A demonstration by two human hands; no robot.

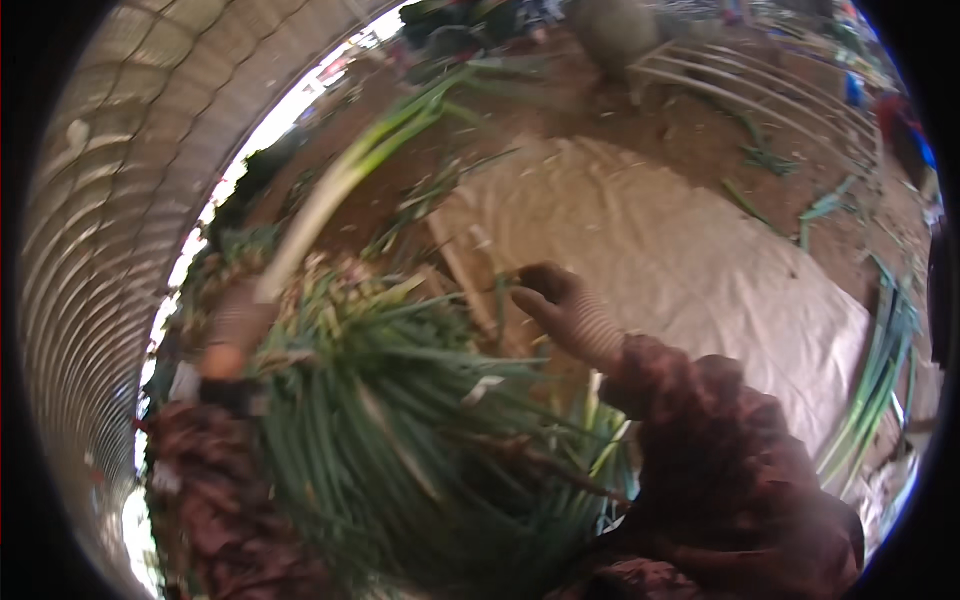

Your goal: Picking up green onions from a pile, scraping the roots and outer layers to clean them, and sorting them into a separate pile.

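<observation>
A person's blurred left hand [242,318] is wrapped around the pale end of 1 leek [348,172], at the far left of a leafy green heap [390,430]; its long axis slants up and right, green leaves outermost. Right hand [548,298], partly curled, near a tan sheet [640,240]: its grip I cannot tell

No text, label, brand, number or sign could be read anywhere around the brown sheet [650,250], and the sheet itself showed only creases and small flecks. The small pale scrap [483,390] on the green leaves [345,430], nearer the wearer than the sheet, bore no mark that could be made out. Beyond the sheet's right side, the red and blue items [903,135] were too small and blurred to tell any lettering.
</observation>
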